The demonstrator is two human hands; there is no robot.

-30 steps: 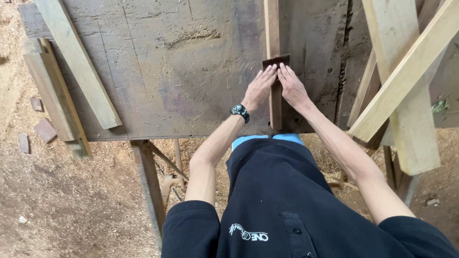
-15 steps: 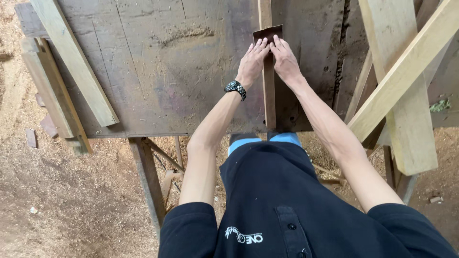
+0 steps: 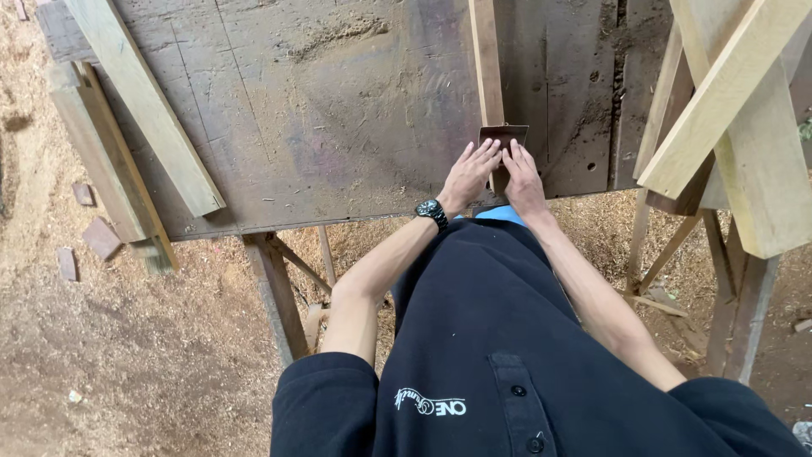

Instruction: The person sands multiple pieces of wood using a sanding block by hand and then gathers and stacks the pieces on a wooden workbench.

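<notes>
Wooden tabletop (image 3: 338, 127), dark and scuffed, with traces of sawdust on its surface, fills the upper part of the head view. A narrow pale wooden strip (image 3: 487, 76) lies on it, running straight away from the person. At the near end of the strip sits a small dark brown block (image 3: 505, 135), close to the tabletop's front edge.

Left hand (image 3: 469, 175): palm down, fingers (image 3: 484, 155) extended and close together, tips resting against the left side of the block and the strip's near end. A black wristwatch (image 3: 432, 211) is worn on this wrist.

Right hand (image 3: 523, 179): palm down, fingers (image 3: 516, 156) extended and close together, tips touching the block from the right. Neither hand is closed around anything; both press flat. The two hands lie just beside each other, nearly touching.

Surroundings: two pale planks (image 3: 139, 101) lie diagonally across the left edge of the tabletop. Several pale boards (image 3: 736, 110) cross one another at the right, overhanging the tabletop's edge. Timber legs (image 3: 275, 292) support the tabletop from below. The ground (image 3: 127, 355) beneath is earth covered with sawdust, with a few small wooden offcuts (image 3: 101, 237) lying at the left. The person wears a black short-sleeved shirt (image 3: 507, 364)
</notes>
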